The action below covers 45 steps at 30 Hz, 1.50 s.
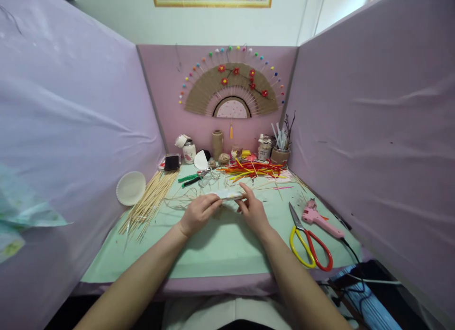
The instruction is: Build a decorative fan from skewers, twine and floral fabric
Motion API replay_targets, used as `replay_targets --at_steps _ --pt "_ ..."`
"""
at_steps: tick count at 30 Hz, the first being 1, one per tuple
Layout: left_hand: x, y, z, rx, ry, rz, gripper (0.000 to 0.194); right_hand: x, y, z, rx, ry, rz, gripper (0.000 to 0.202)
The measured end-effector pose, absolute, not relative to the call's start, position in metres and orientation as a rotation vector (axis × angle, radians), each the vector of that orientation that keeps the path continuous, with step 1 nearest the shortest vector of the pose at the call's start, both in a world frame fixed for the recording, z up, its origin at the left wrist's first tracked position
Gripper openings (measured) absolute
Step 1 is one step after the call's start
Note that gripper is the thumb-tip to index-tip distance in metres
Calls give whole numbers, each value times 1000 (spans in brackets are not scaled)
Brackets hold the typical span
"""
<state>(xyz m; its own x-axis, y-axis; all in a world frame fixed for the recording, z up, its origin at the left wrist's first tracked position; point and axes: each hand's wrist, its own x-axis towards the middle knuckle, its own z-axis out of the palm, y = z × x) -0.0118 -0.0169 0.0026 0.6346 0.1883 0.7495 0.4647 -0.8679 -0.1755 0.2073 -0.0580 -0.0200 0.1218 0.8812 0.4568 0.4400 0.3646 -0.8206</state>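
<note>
A flat, pale whitish-blue piece (228, 195) spans the gap between my two hands above the middle of the table; its exact kind is unclear. My left hand (199, 213) pinches its left end between thumb and fingers. At the other end, my right hand (253, 211) grips it with the thumb below and the index finger stretched along the top. Thin tan raffia strands (181, 202) lie loose just left of the piece. Behind it are green-handled pliers (192, 179) and a pile of red and yellow pipe cleaners (252, 169).
Scissors (308, 244) and a pink glue gun (320, 219) with a cord lie at the right. Bamboo sticks (151, 202) and a white dish (131, 188) are at the left. Jars, a twine spool (217, 144) and a pot (280, 156) line the back, below a decorated fan (202, 93).
</note>
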Motion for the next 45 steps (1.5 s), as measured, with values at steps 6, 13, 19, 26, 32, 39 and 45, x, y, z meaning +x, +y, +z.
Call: replay_targets --at_steps 6,13,19,26,32,39,45 --pt "-14 -19 2 -2514 -558 -1098 27 206 -52 -24 -1179 -1510 517 31" --pt "14 -50 6 -2424 -946 -1257 38 202 -55 -25 -1201 -1443 364 30" --pt "47 -56 8 -2315 -1056 -1467 12 202 -56 -28 -1172 -1462 297 28" --pt "45 -49 5 -2309 -1114 -1534 9 202 -55 -32 -1156 -1463 241 26" --pt "46 -51 5 -2316 -1123 -1585 7 201 -57 -31 -1140 -1478 199 25" --pt "44 -51 4 -2395 -1278 -1613 6 202 -57 -34 -1149 -1524 166 26" --pt "44 -49 6 -2496 -1404 -1609 5 204 -55 -38 -1169 -1562 134 29"
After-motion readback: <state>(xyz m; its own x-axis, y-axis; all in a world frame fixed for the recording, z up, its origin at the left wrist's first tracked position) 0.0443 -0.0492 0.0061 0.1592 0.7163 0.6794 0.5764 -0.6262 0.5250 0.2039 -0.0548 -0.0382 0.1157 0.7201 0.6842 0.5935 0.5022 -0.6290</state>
